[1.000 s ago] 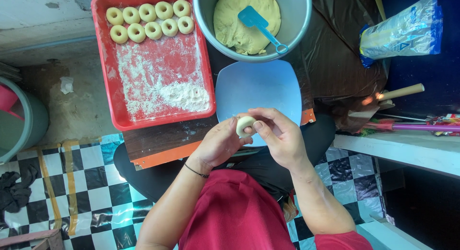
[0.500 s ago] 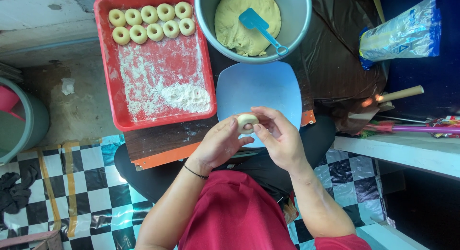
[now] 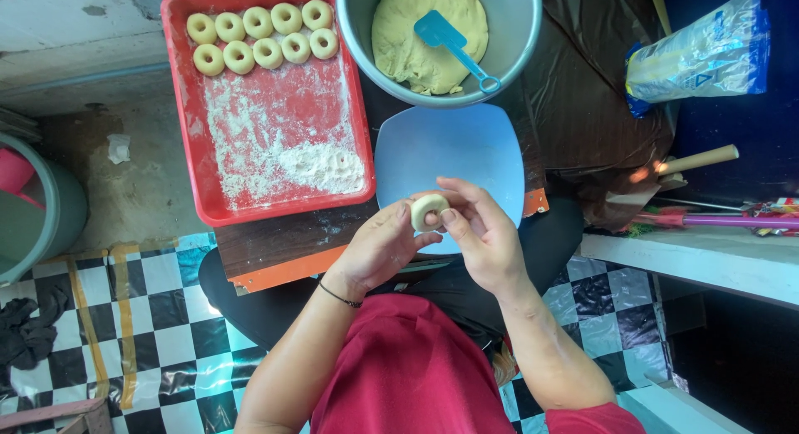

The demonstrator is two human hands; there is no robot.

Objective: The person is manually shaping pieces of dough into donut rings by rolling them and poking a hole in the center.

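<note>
Both of my hands hold one small ring of pale dough (image 3: pixel 428 210) over the near edge of a light blue plate (image 3: pixel 449 147). My left hand (image 3: pixel 379 247) grips it from the left with thumb and fingertips. My right hand (image 3: pixel 481 232) pinches it from the right, a finger poked into its hole. Beyond the plate stands a grey bucket (image 3: pixel 518 47) with a mass of yellow dough (image 3: pixel 416 43) and a blue spatula (image 3: pixel 454 43) in it. A red tray (image 3: pixel 187 109) to the left carries several dough rings (image 3: pixel 262 36) along its far end and loose flour (image 3: pixel 320 168).
Tray and plate rest on a dark board with an orange edge (image 3: pixel 283 267) across my lap. A clear bag (image 3: pixel 707 55) lies at the far right, a wooden handle (image 3: pixel 699 159) and a purple stick (image 3: pixel 732 222) below it. A grey-green bin (image 3: pixel 37 209) stands at left on the chequered floor.
My hands have kept turning the dough piece between the fingers; it now shows a clear ring shape with a hole. Hands stay over the plate's near edge.
</note>
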